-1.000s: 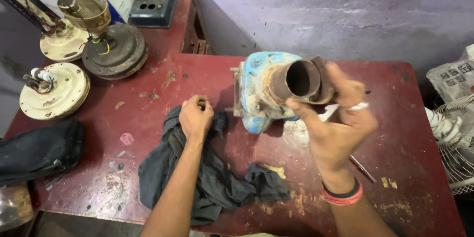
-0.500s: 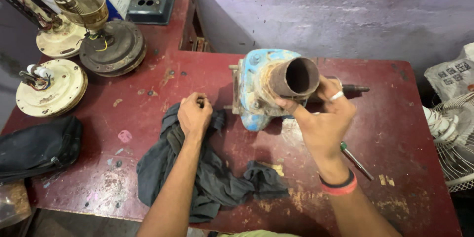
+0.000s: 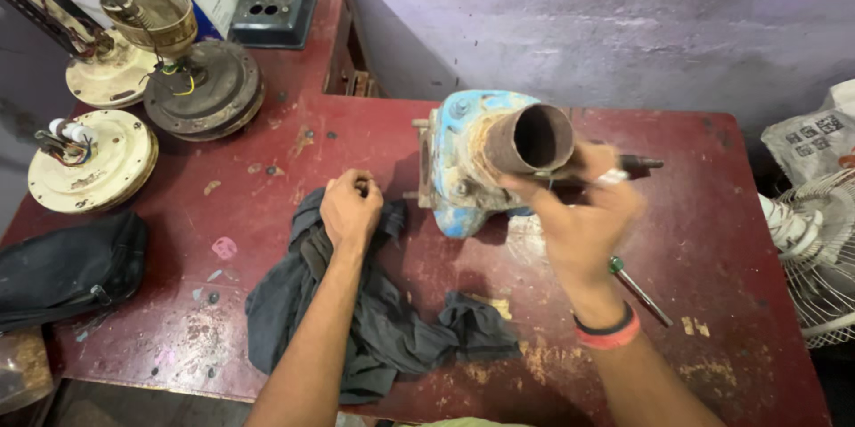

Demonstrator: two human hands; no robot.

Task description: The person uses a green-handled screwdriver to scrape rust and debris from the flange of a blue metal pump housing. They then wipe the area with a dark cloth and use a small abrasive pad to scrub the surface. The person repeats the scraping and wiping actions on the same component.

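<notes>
From the head camera, the view looks down on a worn red worktop [image 3: 712,240]. The left hand [image 3: 350,211] rests closed on a dark grey cloth [image 3: 383,329] spread over the near middle, its fingers curled shut around a fold of the fabric and perhaps a small part (too hidden to say). Just right of it stands a blue pump housing [image 3: 454,169] with chipped paint, and a rusty pipe [image 3: 527,138] sticks out of it towards the camera. The right hand [image 3: 583,222] is blurred, close against the pipe's underside; its fingers seem wrapped around a dark-tipped tool [image 3: 639,162] pointing right, though the blur keeps the grip uncertain. A green-handled screwdriver [image 3: 637,289] lies on the worktop near that wrist. The pipe is not yet off the housing, so the work looks to be at an early stage. At the far left sit three fan motors [image 3: 93,160] and a black bag [image 3: 67,267].
</notes>
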